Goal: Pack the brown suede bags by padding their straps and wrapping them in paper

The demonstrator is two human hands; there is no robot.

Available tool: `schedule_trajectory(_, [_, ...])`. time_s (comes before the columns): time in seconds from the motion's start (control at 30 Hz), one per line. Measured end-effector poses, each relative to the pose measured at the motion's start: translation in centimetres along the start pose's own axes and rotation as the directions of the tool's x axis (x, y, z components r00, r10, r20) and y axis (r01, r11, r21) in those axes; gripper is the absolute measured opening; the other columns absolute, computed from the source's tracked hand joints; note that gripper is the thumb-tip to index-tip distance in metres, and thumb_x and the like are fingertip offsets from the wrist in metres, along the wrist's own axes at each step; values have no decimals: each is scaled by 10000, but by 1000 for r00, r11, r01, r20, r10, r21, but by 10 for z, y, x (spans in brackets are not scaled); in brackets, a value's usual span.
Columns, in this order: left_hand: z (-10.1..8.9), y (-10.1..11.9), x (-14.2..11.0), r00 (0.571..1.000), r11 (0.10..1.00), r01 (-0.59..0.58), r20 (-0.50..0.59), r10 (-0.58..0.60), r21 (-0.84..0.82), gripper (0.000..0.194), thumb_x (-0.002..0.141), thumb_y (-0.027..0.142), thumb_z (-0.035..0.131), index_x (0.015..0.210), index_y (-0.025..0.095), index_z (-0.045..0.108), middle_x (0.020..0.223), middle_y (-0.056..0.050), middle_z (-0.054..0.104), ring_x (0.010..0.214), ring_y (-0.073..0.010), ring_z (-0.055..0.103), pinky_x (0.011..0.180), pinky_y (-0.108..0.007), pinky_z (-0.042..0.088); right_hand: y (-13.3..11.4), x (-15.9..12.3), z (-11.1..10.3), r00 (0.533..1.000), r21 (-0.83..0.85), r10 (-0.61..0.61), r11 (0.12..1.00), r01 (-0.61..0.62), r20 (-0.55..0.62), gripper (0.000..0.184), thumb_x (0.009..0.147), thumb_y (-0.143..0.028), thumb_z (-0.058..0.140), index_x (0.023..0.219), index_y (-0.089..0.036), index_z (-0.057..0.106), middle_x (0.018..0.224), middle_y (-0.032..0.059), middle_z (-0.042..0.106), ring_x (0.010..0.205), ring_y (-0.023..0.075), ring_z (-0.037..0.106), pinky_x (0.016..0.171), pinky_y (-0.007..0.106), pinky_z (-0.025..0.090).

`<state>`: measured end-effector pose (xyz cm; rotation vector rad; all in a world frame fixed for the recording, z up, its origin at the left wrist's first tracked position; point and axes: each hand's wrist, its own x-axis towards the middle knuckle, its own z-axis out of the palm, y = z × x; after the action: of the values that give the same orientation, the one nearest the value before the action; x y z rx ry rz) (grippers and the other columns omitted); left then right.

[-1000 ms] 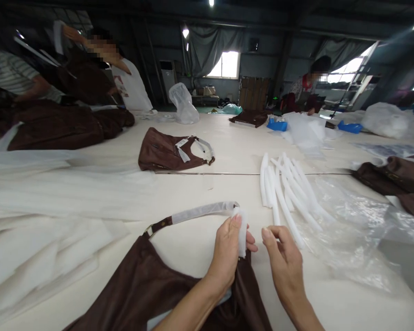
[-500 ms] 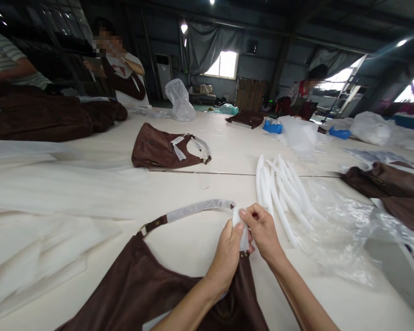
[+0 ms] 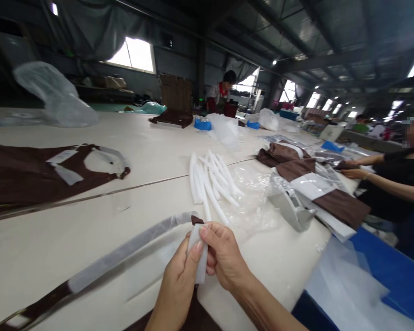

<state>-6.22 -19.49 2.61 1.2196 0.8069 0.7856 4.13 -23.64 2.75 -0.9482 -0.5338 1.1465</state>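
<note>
A brown bag strap (image 3: 89,271), sheathed in translucent white wrap, is seen running from the near left corner of the worktop (image 3: 152,138) up to the hands near its near edge. A small white foam piece (image 3: 197,257) is folded over the strap's dark end. Beyond the hands, a bundle of white foam tubes (image 3: 210,181) lies at mid-worktop beside crumpled clear plastic (image 3: 251,193), with a grey tape dispenser (image 3: 291,209) toward the right edge. Another brown bag (image 3: 37,172) lies at the left. A co-worker's arms (image 3: 382,177) are stretched over the far right edge. The foam piece is pinched between the closed fingers of the left hand (image 3: 179,280) and the right hand (image 3: 224,257), thumbs pressed on top
</note>
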Motion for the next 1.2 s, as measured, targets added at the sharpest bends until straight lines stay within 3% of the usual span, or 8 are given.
schedule_trajectory(0.17, [5,-13,2,988,986,102,104,-116,130,573,695,674,691,972,172,671,773,-48,716,708,-264,664,669,-327,530,5,-8,-7,975,45,-22,998,33,-223,560,613,-635,803,749,-187,495,556,-52,503,397,40,352,326,153,203])
schedule_trajectory(0.33, [2,-8,0,997,964,60,29,-70,260,561,696,729,633,848,190,675,641,-20,666,599,-239,608,558,-299,470,14,3,-5,980,39,-59,997,68,-191,529,631,-636,777,718,-193,504,538,-59,492,410,58,364,357,183,254])
schedule_trajectory(0.5, [0,1,-4,993,936,114,-12,-117,334,505,728,715,582,789,219,652,698,-38,692,576,-232,606,411,-264,365,-28,-20,-55,983,-433,-153,896,96,-98,352,728,-515,735,692,-173,656,644,1,626,626,129,558,645,260,451])
schedule_trajectory(0.57, [-1,0,-2,988,932,152,-15,-156,328,469,723,688,602,774,224,648,673,-33,683,559,-228,603,381,-256,339,-68,-35,-93,926,-625,-324,768,138,-194,286,765,-474,695,744,-188,705,718,17,668,698,152,586,687,272,454])
schedule_trajectory(0.7, [1,-4,3,984,944,166,6,-175,284,420,712,642,625,777,229,665,639,-25,668,552,-221,597,386,-252,367,-159,-54,-172,694,-854,-619,520,10,-368,262,757,-443,672,751,-184,706,720,9,661,733,179,575,702,282,433])
schedule_trajectory(0.77, [2,-4,4,986,949,158,5,-165,271,416,709,632,631,800,229,674,681,-31,690,566,-215,603,399,-247,383,-191,-54,-201,676,-857,-608,510,-70,-417,215,708,-372,710,675,-160,696,651,9,643,712,190,570,679,283,413])
schedule_trajectory(0.87, [2,-4,6,987,948,154,-3,-159,277,416,716,616,637,844,223,680,735,-38,714,578,-204,614,422,-236,396,-212,-48,-229,717,-826,-500,531,-189,-486,217,683,-281,734,542,-136,655,534,8,593,621,173,548,637,288,396])
schedule_trajectory(1.2, [-3,-6,6,992,938,111,21,-125,327,379,757,575,608,847,213,673,752,-42,714,604,-218,634,446,-249,428,-199,-36,-247,703,-698,-288,591,-405,-651,205,914,-267,660,773,-128,606,717,-33,600,606,90,560,589,234,487])
